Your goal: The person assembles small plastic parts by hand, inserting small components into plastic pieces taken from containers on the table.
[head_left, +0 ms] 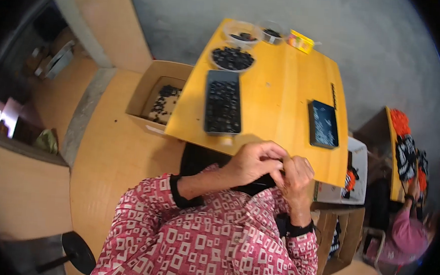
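Left hand [254, 165], right hand [297, 180] touching; black tray [223, 76] ahead, to their left

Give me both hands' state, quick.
Left hand: curled in, meeting the right; whether it holds anything cannot be told.
Right hand: curled in too; any small thing held cannot be made out.

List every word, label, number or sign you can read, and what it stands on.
No text is clear enough to quote.
Yellow packet: coloured print, too small and blurred to read.
Clear tub: pale label, too small to read.
White box: faint marks, possibly print, too blurred to tell.
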A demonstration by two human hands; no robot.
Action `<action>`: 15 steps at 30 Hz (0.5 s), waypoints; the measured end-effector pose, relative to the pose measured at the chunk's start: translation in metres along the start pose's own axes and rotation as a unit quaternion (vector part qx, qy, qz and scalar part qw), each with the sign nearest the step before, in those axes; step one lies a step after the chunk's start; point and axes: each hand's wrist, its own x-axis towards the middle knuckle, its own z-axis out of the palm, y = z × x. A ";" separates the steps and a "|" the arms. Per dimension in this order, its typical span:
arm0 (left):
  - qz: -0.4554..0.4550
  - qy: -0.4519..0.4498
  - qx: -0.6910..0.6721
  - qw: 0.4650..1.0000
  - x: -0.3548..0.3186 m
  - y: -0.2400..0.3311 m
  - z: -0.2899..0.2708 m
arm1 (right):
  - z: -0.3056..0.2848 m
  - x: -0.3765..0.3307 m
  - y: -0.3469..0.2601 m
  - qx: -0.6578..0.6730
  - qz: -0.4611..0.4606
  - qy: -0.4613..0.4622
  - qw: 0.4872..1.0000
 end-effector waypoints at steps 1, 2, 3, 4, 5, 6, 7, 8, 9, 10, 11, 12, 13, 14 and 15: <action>0.011 0.002 0.046 0.999 0.000 0.006 -0.004 | 0.001 0.000 -0.002 -0.002 0.009 -0.009 1.000; 0.020 0.004 0.091 0.996 -0.003 0.013 -0.010 | 0.004 0.003 -0.004 -0.005 0.019 -0.018 1.000; 0.032 0.011 0.098 0.995 -0.004 0.024 -0.016 | 0.004 0.007 -0.007 -0.009 0.015 -0.022 1.000; 0.033 0.020 0.104 0.994 -0.005 0.035 -0.025 | 0.006 0.008 -0.007 0.000 0.009 -0.020 1.000; 0.057 0.078 0.140 0.985 -0.008 0.049 -0.036 | 0.008 0.010 -0.008 0.001 0.014 -0.026 1.000; 0.080 0.130 0.171 0.973 -0.010 0.064 -0.046 | 0.006 0.011 -0.008 -0.002 0.022 -0.035 0.999; 0.121 0.180 0.181 0.959 -0.012 0.083 -0.057 | 0.009 0.010 -0.005 -0.016 0.004 -0.032 0.999; 0.163 0.226 0.189 0.942 -0.015 0.101 -0.071 | 0.010 0.007 -0.002 -0.013 0.002 -0.028 1.000; 0.201 0.271 0.231 0.913 -0.014 0.112 -0.093 | 0.012 0.003 0.001 -0.016 0.000 -0.032 0.999; 0.238 0.315 0.271 0.878 -0.013 0.122 -0.116 | 0.013 0.000 0.004 -0.018 -0.002 -0.036 0.999; 0.199 0.362 0.314 0.855 -0.014 0.132 -0.139 | 0.013 -0.001 0.003 -0.016 0.002 -0.033 0.999; 0.159 0.408 0.353 0.827 -0.018 0.138 -0.161 | 0.012 -0.001 0.001 -0.013 -0.003 -0.031 0.999; 0.164 0.410 0.355 0.824 -0.022 0.134 -0.182 | 0.011 -0.001 0.000 -0.017 -0.002 -0.037 0.999; 0.166 0.465 0.380 0.783 -0.026 0.125 -0.203 | 0.010 0.002 0.000 -0.021 -0.002 -0.044 0.999; 0.166 0.507 0.400 0.745 -0.023 0.121 -0.215 | 0.009 0.002 -0.001 -0.028 0.003 -0.040 0.999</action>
